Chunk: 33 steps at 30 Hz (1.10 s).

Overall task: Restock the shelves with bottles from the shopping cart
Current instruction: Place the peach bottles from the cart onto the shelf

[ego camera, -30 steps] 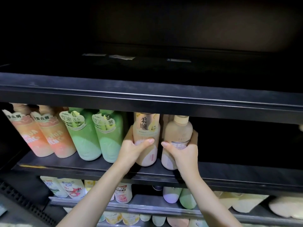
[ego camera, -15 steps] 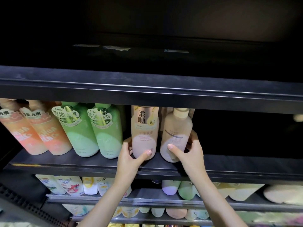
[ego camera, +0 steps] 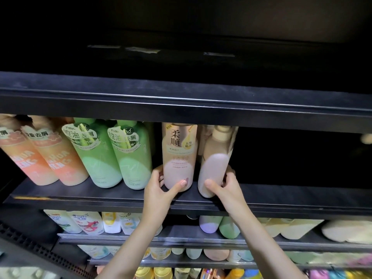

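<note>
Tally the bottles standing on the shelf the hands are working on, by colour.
Orange bottles: 2
Green bottles: 2
Pink bottles: 2, the labelled pink bottle held by the left hand and the plain pink bottle held by the right hand
Total: 6 in the front row; anything behind them is hidden.

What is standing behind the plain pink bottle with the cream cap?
Behind the plain pink bottle with the cream cap, held in the right hand, pale pink shapes show at its neck, probably more bottles. The bottle and the dark shelf above cover the rest.
</note>
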Tool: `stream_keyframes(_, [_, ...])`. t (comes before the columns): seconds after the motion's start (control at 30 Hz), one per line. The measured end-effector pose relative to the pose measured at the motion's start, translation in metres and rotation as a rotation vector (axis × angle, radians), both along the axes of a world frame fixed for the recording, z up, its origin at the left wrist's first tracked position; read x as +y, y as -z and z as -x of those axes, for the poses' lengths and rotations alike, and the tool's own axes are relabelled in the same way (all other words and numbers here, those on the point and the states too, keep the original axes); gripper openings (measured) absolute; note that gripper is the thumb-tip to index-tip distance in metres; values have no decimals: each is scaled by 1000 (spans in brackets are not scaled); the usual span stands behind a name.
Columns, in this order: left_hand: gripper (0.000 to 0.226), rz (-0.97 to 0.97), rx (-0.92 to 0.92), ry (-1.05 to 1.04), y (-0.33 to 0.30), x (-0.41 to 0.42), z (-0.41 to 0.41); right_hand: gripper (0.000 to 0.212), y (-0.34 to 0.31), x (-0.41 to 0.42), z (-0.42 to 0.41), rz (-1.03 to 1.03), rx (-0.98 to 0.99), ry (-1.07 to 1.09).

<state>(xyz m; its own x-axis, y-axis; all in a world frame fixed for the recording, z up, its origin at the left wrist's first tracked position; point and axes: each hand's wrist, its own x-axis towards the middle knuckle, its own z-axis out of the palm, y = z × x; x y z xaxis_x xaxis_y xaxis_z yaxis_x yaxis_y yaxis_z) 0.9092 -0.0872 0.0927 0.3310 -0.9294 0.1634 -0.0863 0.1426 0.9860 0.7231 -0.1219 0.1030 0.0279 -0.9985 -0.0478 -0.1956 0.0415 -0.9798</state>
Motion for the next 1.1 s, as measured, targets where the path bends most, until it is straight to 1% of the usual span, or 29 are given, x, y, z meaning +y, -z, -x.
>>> stream_keyframes(0.03, [45, -2, -4, 1, 0, 0, 0, 58, 1, -1, -2, 9, 49, 15])
stream_keyframes(0.07, [45, -4, -6, 2, 0, 1, 0, 53, 3, -1, -2, 11, 59, 16])
stream_keyframes(0.1, [45, -5, -3, 3, -1, 1, 0, 47, 5, 0, -2, 4, 16, -2])
stream_keyframes(0.13, [44, -4, 1, 2, -1, 1, 0, 44, 7, 2, 0, -4, -68, -27])
stream_keyframes(0.2, [43, 2, 3, 0, -1, 1, 0, 47, 7, 4, 5, -20, -249, -25])
stream_keyframes(0.27, [42, 5, 0, -4, -1, 2, 1, 47, 7, 2, 8, -19, -316, -16])
stream_keyframes(0.3, [42, 8, -4, -7, -1, 2, 1, 43, 7, 2, 8, -8, -310, -25])
stream_keyframes(0.37, [42, 16, -14, -14, -1, 3, 1, 39, 7, 1, 3, 11, -208, -4])
stream_keyframes(0.43, [44, 24, -27, -25, 0, 3, 2, 41, 8, 1, 1, 12, -136, 27])
stream_keyframes(0.57, [47, 26, -48, -63, 1, 3, 2, 59, 13, 2, 7, 21, -260, -31])
stream_keyframes(0.6, [51, 22, -42, -78, 2, 3, 3, 59, 15, 1, 7, 37, -259, -28])
stream_keyframes(0.7, [72, 10, 5, -146, 1, 6, 6, 53, 20, -1, 2, 82, -224, 18])
stream_keyframes(0.73, [74, 14, 0, -163, 1, 7, 7, 52, 21, -2, -1, 96, -209, 31])
stream_keyframes(0.9, [55, 35, -54, -209, 2, 10, 9, 49, 21, -3, -5, 136, -138, 50])
stream_keyframes(1.1, [40, 25, -122, -242, 0, 7, 11, 45, 21, 1, -9, 125, -68, 80])
